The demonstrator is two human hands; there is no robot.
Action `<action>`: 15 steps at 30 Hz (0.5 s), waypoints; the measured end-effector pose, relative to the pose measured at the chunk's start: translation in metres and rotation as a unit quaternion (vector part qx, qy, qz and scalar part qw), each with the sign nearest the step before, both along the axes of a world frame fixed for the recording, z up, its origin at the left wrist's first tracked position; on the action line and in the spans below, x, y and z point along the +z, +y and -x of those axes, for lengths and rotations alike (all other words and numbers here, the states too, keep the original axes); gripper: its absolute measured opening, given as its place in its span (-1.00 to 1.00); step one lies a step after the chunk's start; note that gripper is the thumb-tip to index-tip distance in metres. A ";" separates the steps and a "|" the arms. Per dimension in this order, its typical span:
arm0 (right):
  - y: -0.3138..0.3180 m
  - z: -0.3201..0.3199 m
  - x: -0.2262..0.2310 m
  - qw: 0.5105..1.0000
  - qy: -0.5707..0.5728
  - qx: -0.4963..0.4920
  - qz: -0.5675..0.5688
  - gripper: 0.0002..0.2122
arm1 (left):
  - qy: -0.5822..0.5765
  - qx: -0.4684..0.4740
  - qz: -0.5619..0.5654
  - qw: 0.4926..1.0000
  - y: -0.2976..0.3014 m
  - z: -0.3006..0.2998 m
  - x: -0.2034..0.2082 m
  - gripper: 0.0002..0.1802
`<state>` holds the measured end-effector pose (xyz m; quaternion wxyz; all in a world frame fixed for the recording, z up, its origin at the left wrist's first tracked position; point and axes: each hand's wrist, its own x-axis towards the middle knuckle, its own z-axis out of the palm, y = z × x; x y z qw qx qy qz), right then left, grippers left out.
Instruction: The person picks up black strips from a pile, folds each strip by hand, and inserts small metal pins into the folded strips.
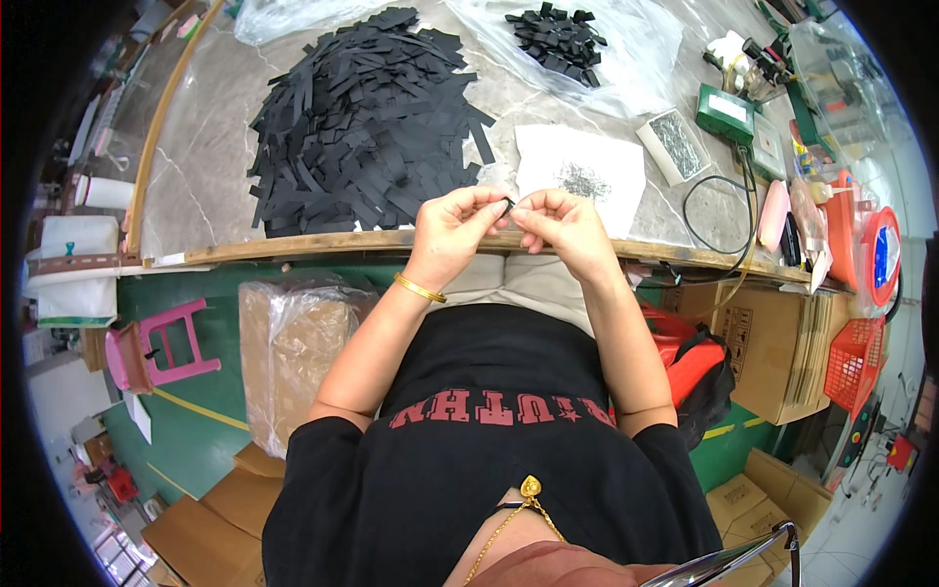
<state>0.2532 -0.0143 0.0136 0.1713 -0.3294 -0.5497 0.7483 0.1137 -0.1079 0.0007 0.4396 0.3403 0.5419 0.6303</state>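
My left hand [452, 233] pinches a small black strip [508, 206] between thumb and fingertips, just above the table's near edge. Close against it, my right hand [567, 233] has thumb and forefinger pressed together beside the strip; whatever lies between them is too small to make out. A large heap of flat black strips [362, 127] covers the table ahead and to the left. Just beyond my right hand lies a white sheet [626, 201] with a scatter of fine dark pieces [584, 182] on it.
Folded black pieces [558, 44] lie on clear plastic [641, 59] at the far side. Toward the right are a white box [650, 154] of thin metallic pieces, a green box [726, 113] and a black cable [690, 220]. The table's wooden edge [323, 245] runs before me.
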 end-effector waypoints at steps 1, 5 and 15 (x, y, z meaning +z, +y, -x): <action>0.000 0.000 0.000 1.000 0.004 -0.001 0.006 -0.88 | -0.010 0.000 0.002 1.000 0.000 0.001 0.000 -0.84; -0.001 -0.001 0.000 1.000 0.011 -0.005 0.016 -0.89 | -0.024 -0.001 0.004 1.000 -0.001 0.000 0.000 -0.84; 0.003 -0.005 0.009 0.995 -0.080 0.011 -0.050 -0.87 | 0.374 -0.015 -0.077 0.924 0.001 -0.001 0.008 -0.85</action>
